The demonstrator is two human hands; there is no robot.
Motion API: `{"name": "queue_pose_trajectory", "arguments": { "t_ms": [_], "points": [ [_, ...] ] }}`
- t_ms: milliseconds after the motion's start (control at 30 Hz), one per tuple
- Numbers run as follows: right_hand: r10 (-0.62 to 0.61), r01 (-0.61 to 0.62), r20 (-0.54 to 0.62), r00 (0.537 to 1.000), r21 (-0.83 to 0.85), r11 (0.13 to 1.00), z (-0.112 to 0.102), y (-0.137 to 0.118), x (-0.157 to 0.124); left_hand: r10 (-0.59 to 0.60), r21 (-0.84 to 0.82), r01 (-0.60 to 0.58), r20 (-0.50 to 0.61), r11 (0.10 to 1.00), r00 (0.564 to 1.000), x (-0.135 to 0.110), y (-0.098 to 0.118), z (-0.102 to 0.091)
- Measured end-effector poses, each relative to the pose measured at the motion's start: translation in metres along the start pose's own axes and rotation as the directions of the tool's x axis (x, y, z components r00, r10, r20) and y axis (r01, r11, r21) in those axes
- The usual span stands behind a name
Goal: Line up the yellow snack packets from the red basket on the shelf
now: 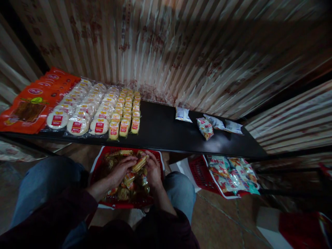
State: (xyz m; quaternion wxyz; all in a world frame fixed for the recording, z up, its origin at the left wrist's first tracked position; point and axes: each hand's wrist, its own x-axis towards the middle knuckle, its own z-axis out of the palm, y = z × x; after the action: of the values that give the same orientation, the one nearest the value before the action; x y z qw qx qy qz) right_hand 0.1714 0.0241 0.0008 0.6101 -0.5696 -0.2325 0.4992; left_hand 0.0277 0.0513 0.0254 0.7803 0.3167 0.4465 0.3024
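Observation:
Over a red basket (96,166) between my knees, both hands are on a small wrapped yellow cake (140,164). My left hand (123,170) pinches its left end, with the fingers pointing right. On the other end are the closed fingers of my right hand (153,168). Below them the basket holds many loose wrapped pieces (123,194) in clear and golden film. On the black shelf (160,128) just beyond stand rows of similar small yellow cakes (124,127) with red and white labels.
Left of the small cakes lie rows of round white wrapped cakes (77,125) and orange packets (28,107). Several small bags (205,128) lie on the shelf's right part. A second red basket (199,173) with blue-white bags is at lower right. A pleated curtain (155,52) hangs behind.

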Motion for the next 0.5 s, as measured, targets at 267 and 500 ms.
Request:
{"name": "queue_pose_trajectory", "arguments": {
  "t_ms": [267, 500],
  "points": [
    [0.05, -0.049, -0.003, 0.999, 0.075, 0.996, -0.0007, -0.0013, 0.0013, -0.004, -0.042, 0.005, 0.013, 0.999, 1.0, 0.0051, -0.0029, 0.0001],
    [0.078, -0.078, -0.002, 0.997, 0.086, 0.993, 0.0017, -0.0044, -0.0004, -0.018, -0.086, 0.017, -0.007, 0.996, 1.0, 0.0025, 0.003, 0.0008]
  ]
}}
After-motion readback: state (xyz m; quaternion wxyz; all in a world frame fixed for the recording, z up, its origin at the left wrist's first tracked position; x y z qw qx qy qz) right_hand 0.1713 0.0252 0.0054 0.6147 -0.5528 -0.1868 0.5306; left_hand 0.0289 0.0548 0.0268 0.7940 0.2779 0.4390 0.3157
